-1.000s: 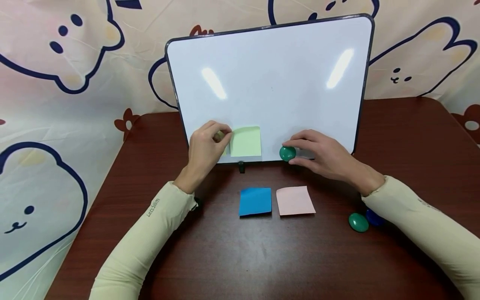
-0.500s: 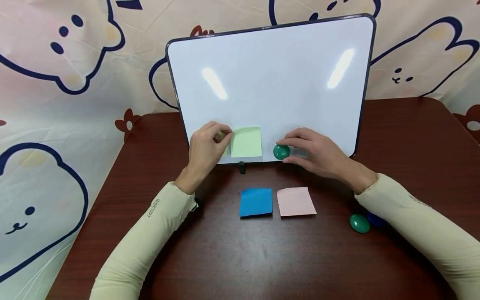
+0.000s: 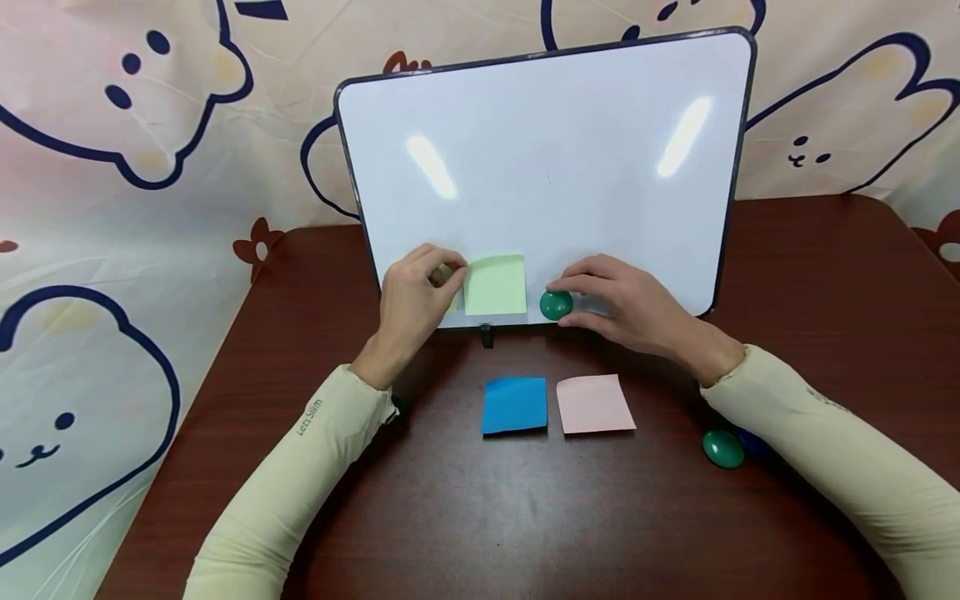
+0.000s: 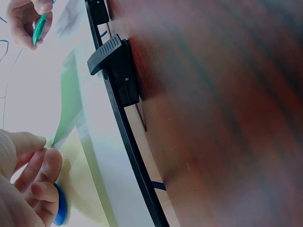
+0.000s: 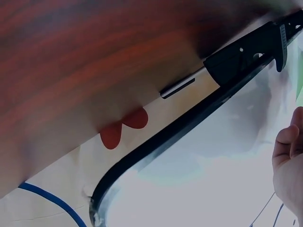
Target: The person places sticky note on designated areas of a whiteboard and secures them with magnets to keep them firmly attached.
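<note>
Against the lower part of the whiteboard (image 3: 585, 183), my left hand (image 3: 417, 292) pinches the upper left corner of a light green note (image 3: 495, 286). Behind that hand is a yellow note (image 4: 78, 175), and a blue magnet (image 4: 61, 205) shows beside its curled fingers in the left wrist view. My right hand (image 3: 626, 304) holds a round green magnet (image 3: 556, 305) between thumb and fingers, just right of the green note and apart from it. In the right wrist view only part of the right hand (image 5: 289, 161) shows, its magnet hidden.
A blue note (image 3: 514, 406) and a pink note (image 3: 596, 404) lie side by side on the dark table (image 3: 480, 517). Another green magnet (image 3: 723, 448) and a dark blue one (image 3: 752, 442) lie near the right sleeve. A black clip (image 3: 487, 336) stands at the board's lower edge.
My right hand has moved left along the board with the green magnet, closer to the green note. My left hand has stayed at the note's corner.
</note>
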A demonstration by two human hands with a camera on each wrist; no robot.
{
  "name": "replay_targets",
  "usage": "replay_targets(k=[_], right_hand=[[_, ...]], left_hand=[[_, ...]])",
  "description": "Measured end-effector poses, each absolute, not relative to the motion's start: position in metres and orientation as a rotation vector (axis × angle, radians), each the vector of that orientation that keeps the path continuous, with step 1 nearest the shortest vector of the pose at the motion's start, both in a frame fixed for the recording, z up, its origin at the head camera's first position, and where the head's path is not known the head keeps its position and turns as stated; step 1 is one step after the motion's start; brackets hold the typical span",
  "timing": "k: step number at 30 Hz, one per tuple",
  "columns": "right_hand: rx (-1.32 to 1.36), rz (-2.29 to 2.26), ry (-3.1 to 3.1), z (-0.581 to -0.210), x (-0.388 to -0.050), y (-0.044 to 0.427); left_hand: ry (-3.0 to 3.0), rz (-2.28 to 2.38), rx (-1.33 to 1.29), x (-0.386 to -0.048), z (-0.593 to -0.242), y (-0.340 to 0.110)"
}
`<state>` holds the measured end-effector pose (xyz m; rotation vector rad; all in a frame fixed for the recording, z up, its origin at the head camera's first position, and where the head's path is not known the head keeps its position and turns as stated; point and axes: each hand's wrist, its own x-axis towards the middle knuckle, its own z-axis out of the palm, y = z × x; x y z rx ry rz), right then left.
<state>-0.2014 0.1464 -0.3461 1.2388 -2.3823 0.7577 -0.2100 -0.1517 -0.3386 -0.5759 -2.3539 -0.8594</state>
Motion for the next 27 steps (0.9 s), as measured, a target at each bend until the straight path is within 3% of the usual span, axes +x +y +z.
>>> replay_targets(k=[27], right_hand=[[1.228,0.767,-2.327,-0.344,-0.206,0.131]], left_hand=[[-2.357,-0.858,-0.562,-0.210,-0.339,-0.152]])
